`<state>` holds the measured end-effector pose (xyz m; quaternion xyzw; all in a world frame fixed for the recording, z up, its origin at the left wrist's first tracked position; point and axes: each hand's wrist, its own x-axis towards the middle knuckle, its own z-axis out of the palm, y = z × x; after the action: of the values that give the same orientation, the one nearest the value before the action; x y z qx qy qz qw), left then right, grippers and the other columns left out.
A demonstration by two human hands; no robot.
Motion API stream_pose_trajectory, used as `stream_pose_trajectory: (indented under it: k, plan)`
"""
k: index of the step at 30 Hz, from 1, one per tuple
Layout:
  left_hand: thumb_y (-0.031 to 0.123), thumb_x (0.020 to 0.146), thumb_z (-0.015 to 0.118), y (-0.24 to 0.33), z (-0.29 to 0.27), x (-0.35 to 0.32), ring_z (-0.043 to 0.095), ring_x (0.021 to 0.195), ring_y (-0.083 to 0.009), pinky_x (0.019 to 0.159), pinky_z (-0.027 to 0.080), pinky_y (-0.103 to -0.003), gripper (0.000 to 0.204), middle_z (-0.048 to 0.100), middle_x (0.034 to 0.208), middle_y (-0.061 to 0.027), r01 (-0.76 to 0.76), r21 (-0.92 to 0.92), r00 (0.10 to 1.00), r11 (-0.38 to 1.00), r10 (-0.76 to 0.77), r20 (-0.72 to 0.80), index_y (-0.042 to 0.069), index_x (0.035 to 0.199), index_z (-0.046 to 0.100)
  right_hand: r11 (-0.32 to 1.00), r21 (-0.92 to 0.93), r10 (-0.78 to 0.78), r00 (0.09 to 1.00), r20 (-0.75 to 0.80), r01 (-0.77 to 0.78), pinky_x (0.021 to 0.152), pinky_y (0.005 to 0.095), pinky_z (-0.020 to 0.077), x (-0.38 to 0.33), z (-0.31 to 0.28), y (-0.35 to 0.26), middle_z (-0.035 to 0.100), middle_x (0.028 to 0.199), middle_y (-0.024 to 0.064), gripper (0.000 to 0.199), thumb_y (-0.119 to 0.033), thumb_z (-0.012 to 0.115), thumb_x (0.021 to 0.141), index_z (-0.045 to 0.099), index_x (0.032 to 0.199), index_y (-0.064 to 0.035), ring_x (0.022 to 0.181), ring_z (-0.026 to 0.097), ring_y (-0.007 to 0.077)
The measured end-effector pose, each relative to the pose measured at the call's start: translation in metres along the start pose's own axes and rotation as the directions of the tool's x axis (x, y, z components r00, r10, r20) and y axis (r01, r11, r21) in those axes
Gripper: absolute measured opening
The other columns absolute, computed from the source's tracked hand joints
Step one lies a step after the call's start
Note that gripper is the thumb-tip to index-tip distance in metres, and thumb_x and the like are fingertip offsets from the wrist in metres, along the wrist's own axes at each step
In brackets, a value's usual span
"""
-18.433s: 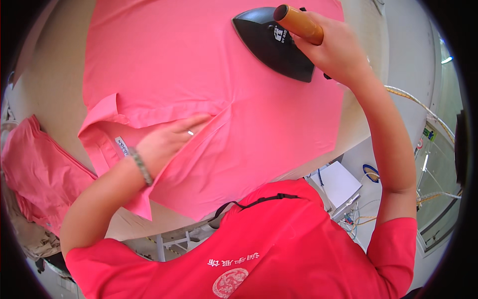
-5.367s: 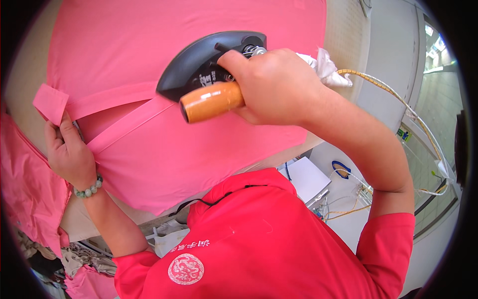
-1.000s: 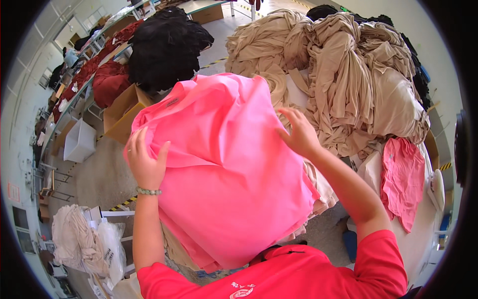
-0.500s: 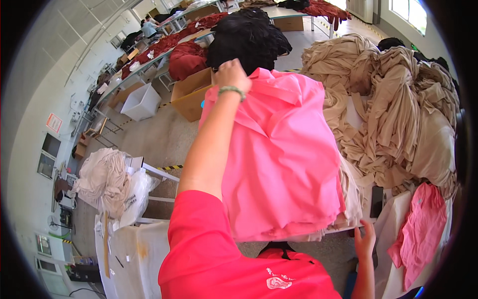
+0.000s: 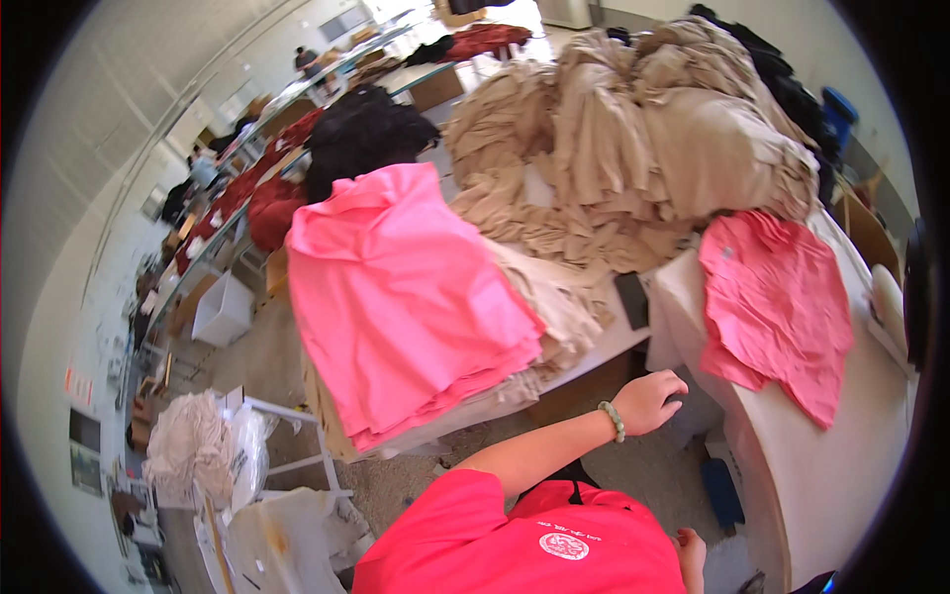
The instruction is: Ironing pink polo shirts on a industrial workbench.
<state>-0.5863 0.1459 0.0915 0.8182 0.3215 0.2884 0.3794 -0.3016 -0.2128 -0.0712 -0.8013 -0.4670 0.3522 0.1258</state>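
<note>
Reaching out from the lower middle of the frame, the person's left hand (image 5: 648, 401) hangs in the air below the edge of the white bench (image 5: 604, 346), a pale bead bracelet (image 5: 614, 421) on its wrist. Its grip is loosely curled with the fingers drawn partly together and holds nothing; whether the fingertips brush anything cannot be told. The right hand (image 5: 690, 554) shows only as a sliver at the bottom edge, beside the person's red shirt (image 5: 534, 544), and the state of its grip cannot be told.

Up and to the left of the left hand, well apart from it, the stack of bright pink shirts (image 5: 401, 297) lies flat on the bench, its near edge drooping over the bench's front edge. Under and just to the right of that stack sit folded beige garments (image 5: 564, 307), and beyond them, farther from the hand, rises a large heap of beige clothes (image 5: 633, 129). A small dark flat object (image 5: 633, 300) rests on the bench between the stack and a second, padded white board (image 5: 841, 465) to the right of the hand, where a coral-pink shirt (image 5: 777, 307) is spread out. Left of the stack, a pile of black garments (image 5: 361, 134) and dark red ones (image 5: 272, 208) sit on farther tables, and a bag of whitish cloth (image 5: 198, 460) stands near a white frame on the floor.
</note>
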Motion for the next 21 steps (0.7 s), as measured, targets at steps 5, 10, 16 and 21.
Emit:
stream_pose_trajectory:
  k: [5, 10, 16, 21]
  plan:
    - [0.019, 0.093, 0.071, 0.029, 0.075, 0.046, 0.068, 0.104, -0.0325, 0.089, 0.056, -0.042, 0.025, 0.068, 0.110, -0.0137, -0.010, 0.001, 0.985, 1.000, 0.009, 0.171, 0.005, 0.114, 0.069, 0.971, 0.037, 0.240, 0.959, -0.149, -0.237, 0.075, 0.0416, 0.0589, -0.061, -0.037, 0.052, 0.076, 0.085, 0.0171, 0.031, -0.015, 0.080, 0.082, 0.073, 0.108, 0.0002, 0.080, 0.076, 0.0308]
    - [0.024, 0.093, 0.068, 0.051, 0.105, 0.132, 0.069, 0.105, -0.0365, 0.092, 0.055, -0.045, 0.031, 0.071, 0.111, -0.0203, 0.063, 0.027, 0.980, 0.998, -0.067, 0.187, 0.003, 0.115, 0.071, 0.944, 0.022, 0.331, 0.942, -0.059, -0.330, 0.087, 0.0501, 0.0566, -0.046, -0.073, 0.026, 0.075, 0.107, 0.0198, 0.040, -0.030, 0.075, 0.090, 0.068, 0.119, -0.0035, 0.101, 0.072, 0.0394]
    - [0.018, 0.091, 0.075, -0.018, 0.167, 0.231, 0.068, 0.104, -0.0263, 0.090, 0.056, -0.041, 0.050, 0.068, 0.112, -0.0111, 0.105, 0.069, 0.994, 0.992, -0.102, -0.046, 0.006, 0.137, 0.059, 0.886, 0.114, 0.452, 0.892, 0.007, -0.450, 0.084, 0.0473, 0.0579, -0.027, -0.132, 0.042, 0.078, 0.101, 0.0145, 0.042, -0.033, 0.073, 0.092, 0.069, 0.124, -0.0069, 0.096, 0.074, 0.0350]
    - [0.028, 0.084, 0.083, 0.009, 0.223, 0.299, 0.063, 0.115, -0.0320, 0.098, 0.052, -0.044, 0.063, 0.064, 0.125, -0.0148, -0.159, 0.233, 0.982, 0.959, 0.130, 0.135, 0.004, 0.137, 0.058, 0.746, 0.227, 0.660, 0.742, -0.121, -0.627, 0.083, 0.0452, 0.0585, -0.048, -0.180, 0.081, 0.078, 0.100, 0.0147, 0.040, -0.030, 0.074, 0.092, 0.070, 0.124, -0.0069, 0.094, 0.075, 0.0333]
